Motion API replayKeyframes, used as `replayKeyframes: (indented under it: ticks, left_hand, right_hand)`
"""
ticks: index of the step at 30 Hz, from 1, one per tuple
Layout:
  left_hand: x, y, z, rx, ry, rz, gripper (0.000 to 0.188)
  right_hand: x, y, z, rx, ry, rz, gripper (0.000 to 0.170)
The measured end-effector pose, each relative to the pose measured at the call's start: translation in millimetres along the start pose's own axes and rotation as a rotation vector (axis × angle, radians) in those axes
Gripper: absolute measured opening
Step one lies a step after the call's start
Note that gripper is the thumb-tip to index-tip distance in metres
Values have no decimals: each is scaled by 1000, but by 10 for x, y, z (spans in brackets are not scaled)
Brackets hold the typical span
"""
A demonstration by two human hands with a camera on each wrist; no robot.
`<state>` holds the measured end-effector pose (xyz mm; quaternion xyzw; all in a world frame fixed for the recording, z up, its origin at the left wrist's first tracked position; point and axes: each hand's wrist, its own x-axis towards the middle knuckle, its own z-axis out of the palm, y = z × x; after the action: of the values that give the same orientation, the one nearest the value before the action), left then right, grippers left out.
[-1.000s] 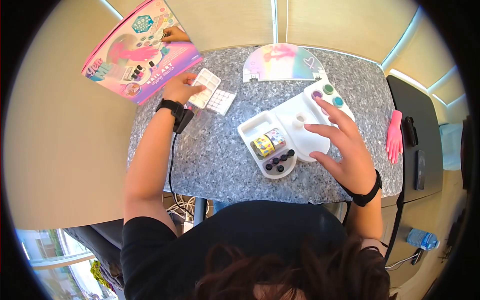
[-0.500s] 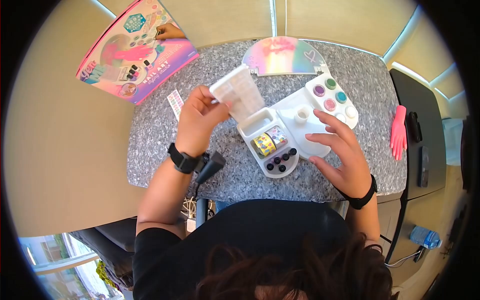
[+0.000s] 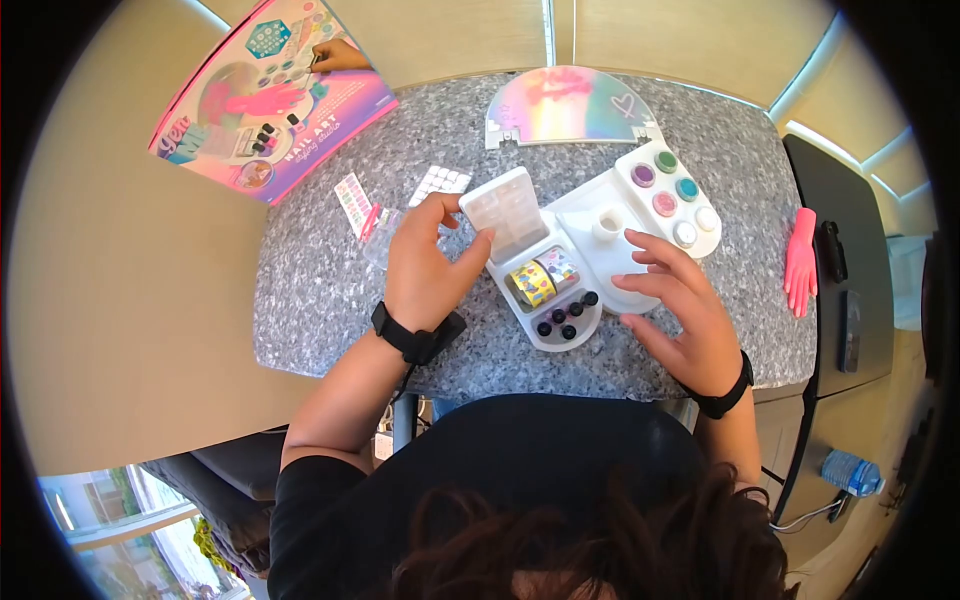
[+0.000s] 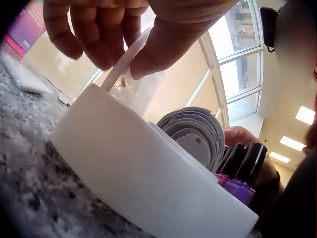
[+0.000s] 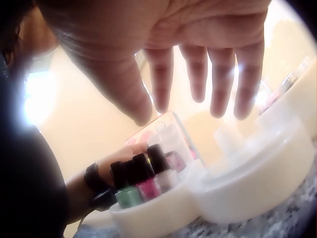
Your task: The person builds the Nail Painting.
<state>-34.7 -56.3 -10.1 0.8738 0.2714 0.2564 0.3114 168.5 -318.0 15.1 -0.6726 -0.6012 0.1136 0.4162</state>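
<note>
My left hand pinches the edge of a white divided tray, which stands tilted at the back compartment of the white organizer. In the left wrist view, thumb and fingers hold the tray over the organizer's wall. The middle compartment holds patterned tape rolls; in front are several black-capped bottles. My right hand hovers over the organizer's round part with fingers spread, holding nothing; the right wrist view shows the same hand above the bottles.
Glitter pots sit at the organizer's right. Behind stands a rainbow half-round panel. A sticker sheet, a white gem sheet and a box are at left; a pink model hand lies right.
My left hand took the divided tray from beside the gem sheet and carried it right to the organizer, where it now stands lower. My right hand has barely moved.
</note>
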Motion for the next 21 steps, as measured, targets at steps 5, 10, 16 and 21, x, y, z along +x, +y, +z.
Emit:
replayKeyframes:
  ticks: [5, 10, 16, 21]
  left_hand:
    - [224, -238, -104, -281, 12, -102, 28]
    - [556, -662, -212, 237, 7, -64, 52]
    - [645, -503, -202, 668, -157, -62, 65]
    - [695, -516, -197, 461, -123, -154, 52]
  right_hand:
    - [-20, 18, 1, 6, -2, 7, 49]
    - [-43, -2, -11, -23, 0, 1, 49]
    - [-76, 0, -5, -10, 15, 0, 49]
    - [-42, -13, -49, -7, 0, -9, 47]
